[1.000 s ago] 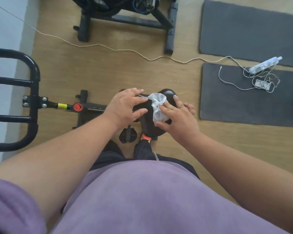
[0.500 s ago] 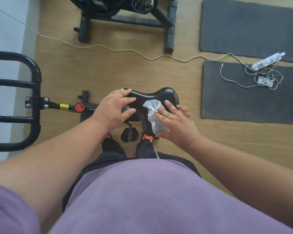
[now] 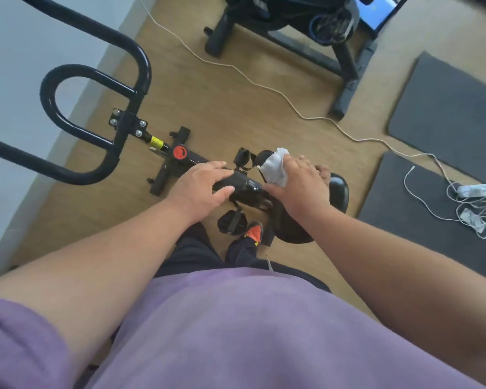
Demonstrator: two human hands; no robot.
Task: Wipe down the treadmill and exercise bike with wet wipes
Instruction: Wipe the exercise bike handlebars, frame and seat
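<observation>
I look straight down on the black exercise bike (image 3: 177,161). Its looped handlebars (image 3: 96,113) are at the left and its black seat (image 3: 338,192) is under my hands. My left hand (image 3: 205,186) grips the seat's narrow front end, fingers over the far side and thumb on the near side. My right hand (image 3: 300,183) lies flat on the seat and presses a crumpled white wet wipe (image 3: 275,168) onto its far side. The wipe sticks out past my index finger. A pedal (image 3: 232,224) hangs below, by my orange-tipped shoe (image 3: 254,231).
A second black exercise machine (image 3: 292,26) stands at the top on the wooden floor. A white cable (image 3: 264,82) runs across the floor to a power strip (image 3: 480,189) on two grey mats (image 3: 446,108) at the right. A pale wall lies at the left.
My right hand slid the wipe from the near side of the seat to its far side. My left hand kept its hold on the seat front. The view turned and tilted.
</observation>
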